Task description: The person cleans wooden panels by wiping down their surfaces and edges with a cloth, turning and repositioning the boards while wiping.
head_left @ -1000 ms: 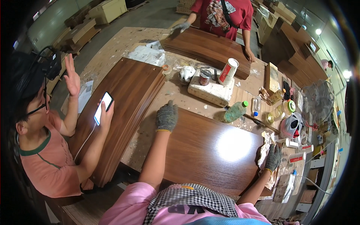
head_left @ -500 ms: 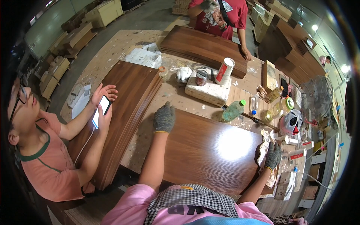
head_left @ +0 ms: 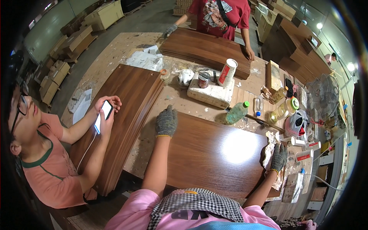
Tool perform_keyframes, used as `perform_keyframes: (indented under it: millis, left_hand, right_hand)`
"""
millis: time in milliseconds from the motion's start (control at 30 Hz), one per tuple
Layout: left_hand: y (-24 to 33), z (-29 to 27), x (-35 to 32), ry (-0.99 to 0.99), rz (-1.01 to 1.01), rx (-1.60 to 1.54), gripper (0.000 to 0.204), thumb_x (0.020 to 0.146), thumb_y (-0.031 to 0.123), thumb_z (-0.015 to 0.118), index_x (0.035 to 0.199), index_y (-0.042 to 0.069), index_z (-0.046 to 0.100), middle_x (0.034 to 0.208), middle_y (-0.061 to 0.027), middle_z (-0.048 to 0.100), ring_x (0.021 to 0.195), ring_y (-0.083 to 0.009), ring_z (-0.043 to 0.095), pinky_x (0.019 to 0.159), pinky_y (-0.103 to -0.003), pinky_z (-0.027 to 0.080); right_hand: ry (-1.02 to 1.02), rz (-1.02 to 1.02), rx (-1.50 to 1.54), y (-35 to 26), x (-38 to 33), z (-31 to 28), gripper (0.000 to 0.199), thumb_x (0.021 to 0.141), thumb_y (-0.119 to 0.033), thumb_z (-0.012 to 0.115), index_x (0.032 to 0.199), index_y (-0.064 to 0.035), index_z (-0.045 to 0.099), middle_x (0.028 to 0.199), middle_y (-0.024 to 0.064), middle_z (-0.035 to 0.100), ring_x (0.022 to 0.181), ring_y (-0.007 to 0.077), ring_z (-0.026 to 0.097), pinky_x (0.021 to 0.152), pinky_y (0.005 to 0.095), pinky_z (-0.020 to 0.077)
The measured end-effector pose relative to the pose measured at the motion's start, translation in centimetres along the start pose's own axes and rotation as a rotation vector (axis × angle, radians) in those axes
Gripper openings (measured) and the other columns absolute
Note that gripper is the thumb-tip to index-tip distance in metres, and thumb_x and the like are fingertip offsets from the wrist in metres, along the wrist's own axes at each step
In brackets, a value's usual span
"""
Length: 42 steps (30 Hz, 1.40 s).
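A dark brown wood-grain panel (head_left: pixel 207 153) lies in front of me with a bright light reflected on it. My left hand (head_left: pixel 166 121), in a grey knit glove, rests at the panel's far left corner, fingers stretched out. At the right edge my gloved right hand (head_left: pixel 279 157) lies with fingers extended beside a crumpled cream sheet (head_left: pixel 269 147), paper or cloth. I cannot tell whether the hand presses on that sheet. Neither hand visibly holds anything.
Stacks of brown panels lie left (head_left: pixel 126 99) and across the table (head_left: pixel 205 48). A person at left holds a phone (head_left: pixel 103 115); another stands opposite. A stained white block (head_left: pixel 211 92) carries a can and paper cup (head_left: pixel 227 73). A green-capped bottle (head_left: pixel 237 113) stands beyond my panel.
The person opposite has lowered a gloved hand to the corner of the far stack. The left person's free hand has moved closer to the phone. My hands stay in place.
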<state>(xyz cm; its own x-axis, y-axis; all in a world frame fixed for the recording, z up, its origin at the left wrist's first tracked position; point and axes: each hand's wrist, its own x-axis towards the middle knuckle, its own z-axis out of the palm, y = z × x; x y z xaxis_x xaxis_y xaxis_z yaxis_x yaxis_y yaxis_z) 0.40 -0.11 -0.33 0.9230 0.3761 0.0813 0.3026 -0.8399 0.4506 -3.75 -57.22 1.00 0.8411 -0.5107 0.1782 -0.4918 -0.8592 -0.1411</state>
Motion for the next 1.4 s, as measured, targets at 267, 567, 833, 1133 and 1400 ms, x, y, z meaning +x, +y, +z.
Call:
perform_keyframes:
  millis: [267, 567, 833, 1133, 1400]
  left_hand:
    - [0.2, -0.1, 0.0, -0.017, -0.013, 0.005, 0.044, 0.107, 0.033, 0.045, 0.132, 0.0, 0.059, 0.116, -0.0276, 0.069, 0.108, -0.0428, 0.066, 0.096, -0.051, 0.052]
    - [0.2, -0.1, -0.2, -0.006, 0.005, 0.011, 0.046, 0.107, 0.034, 0.043, 0.134, 0.0, 0.058, 0.116, -0.0278, 0.069, 0.109, -0.0427, 0.066, 0.097, -0.051, 0.052]
    - [0.2, -0.1, -0.2, -0.003, 0.004, 0.011, 0.044, 0.107, 0.032, 0.043, 0.132, -0.001, 0.059, 0.115, -0.0279, 0.069, 0.108, -0.0431, 0.066, 0.096, -0.051, 0.052]
    - [0.0, 0.2, -0.1, 0.008, 0.012, 0.004, 0.044, 0.107, 0.032, 0.044, 0.132, -0.001, 0.059, 0.115, -0.0288, 0.069, 0.107, -0.0436, 0.066, 0.096, -0.051, 0.052]
    - [-0.1, 0.4, -0.1, 0.028, 0.019, 0.012, 0.042, 0.107, 0.032, 0.045, 0.129, -0.001, 0.06, 0.112, -0.0288, 0.07, 0.104, -0.0442, 0.067, 0.094, -0.051, 0.053]
  right_hand:
    - [-0.018, 0.029, -0.002, 1.2, 0.6, 1.1, 0.055, 0.1, -0.054, 0.053, 0.139, -0.018, 0.065, 0.151, 0.0168, 0.054, 0.14, 0.0343, 0.048, 0.117, 0.0433, 0.0363]
    - [0.026, -0.02, -0.014, 1.9, 0.9, 1.9, 0.053, 0.099, -0.052, 0.055, 0.137, -0.0163, 0.066, 0.147, 0.019, 0.056, 0.135, 0.0356, 0.052, 0.114, 0.0433, 0.0396]
    - [0.016, -0.024, -0.012, 1.8, 0.9, 1.6, 0.054, 0.1, -0.052, 0.054, 0.137, -0.0154, 0.067, 0.147, 0.0188, 0.056, 0.135, 0.0352, 0.052, 0.114, 0.0432, 0.0396]
    - [0.031, -0.003, -0.028, 1.8, 0.9, 1.7, 0.055, 0.099, -0.054, 0.054, 0.135, -0.0145, 0.068, 0.145, 0.0192, 0.058, 0.135, 0.0348, 0.053, 0.114, 0.0429, 0.04]
    - [0.045, 0.005, -0.014, 1.3, 0.6, 1.5, 0.054, 0.099, -0.053, 0.055, 0.134, -0.014, 0.069, 0.145, 0.0195, 0.058, 0.135, 0.0351, 0.053, 0.114, 0.0438, 0.0403]
